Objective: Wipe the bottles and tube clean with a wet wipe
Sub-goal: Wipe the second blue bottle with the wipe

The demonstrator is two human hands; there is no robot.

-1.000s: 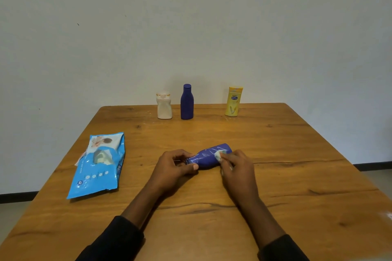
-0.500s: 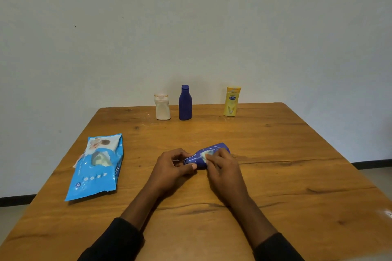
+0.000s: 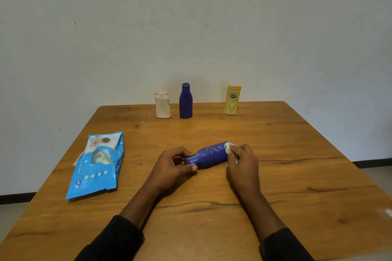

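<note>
Now the right hand (image 3: 241, 161) has slid the wet wipe (image 3: 229, 147) to the fat end of the lying blue bottle (image 3: 210, 154) on the table (image 3: 297, 176). From the left: a blue wipe pack (image 3: 97, 167), its writing too blurry to read, the left hand (image 3: 169, 165) pinching the bottle's neck, and the right hand's fingers pinching the wipe. Behind stand a white bottle (image 3: 163, 106), a dark bottle (image 3: 185, 101) and a yellow tube (image 3: 232, 100).

Wall (image 3: 191, 17): plain off-white; fills the upper frame.
Table (image 3: 297, 176): brown wood with dark grain cracks; centre and lower frame; glare at lower right.
Baseboard (image 3: 371, 163): dark strip; left and right edges.
Floor (image 3: 378, 174): pale grey; below the baseboard.
</note>
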